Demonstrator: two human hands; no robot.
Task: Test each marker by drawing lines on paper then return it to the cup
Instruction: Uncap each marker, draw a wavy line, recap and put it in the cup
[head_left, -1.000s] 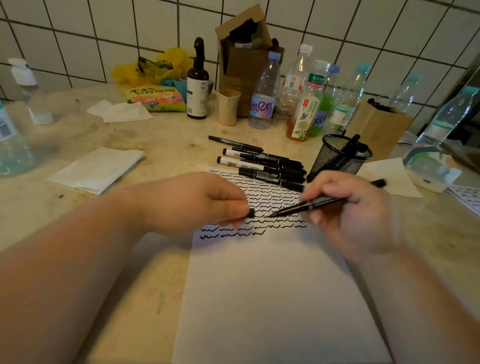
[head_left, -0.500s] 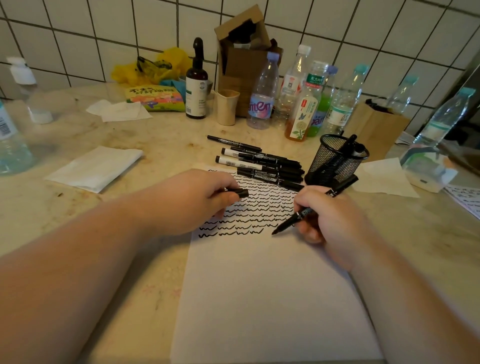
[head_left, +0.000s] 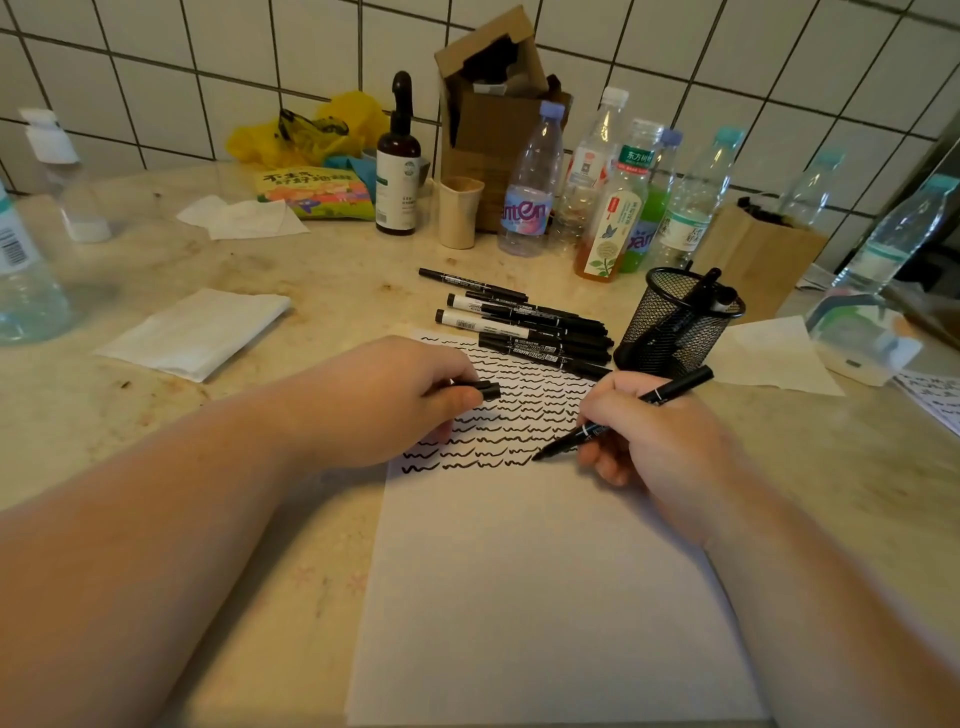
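We held a slim black marker (head_left: 618, 415) in our right hand (head_left: 660, 441), fingers curled around its barrel, its tip touching the white paper (head_left: 545, 597) at the end of the lowest wavy black line. Our left hand (head_left: 395, 400) rested on the paper's upper left part and pinched the marker's black cap (head_left: 485, 389) between thumb and finger. Rows of wavy lines filled the top of the sheet. At twelve o'clock from the sheet lay a loose row of black markers (head_left: 524, 327) on the counter (head_left: 311, 280). At one o'clock stood the black mesh cup (head_left: 675, 322), markers inside. Beyond it, plastic bottles (head_left: 530, 182) lined the tiled wall.
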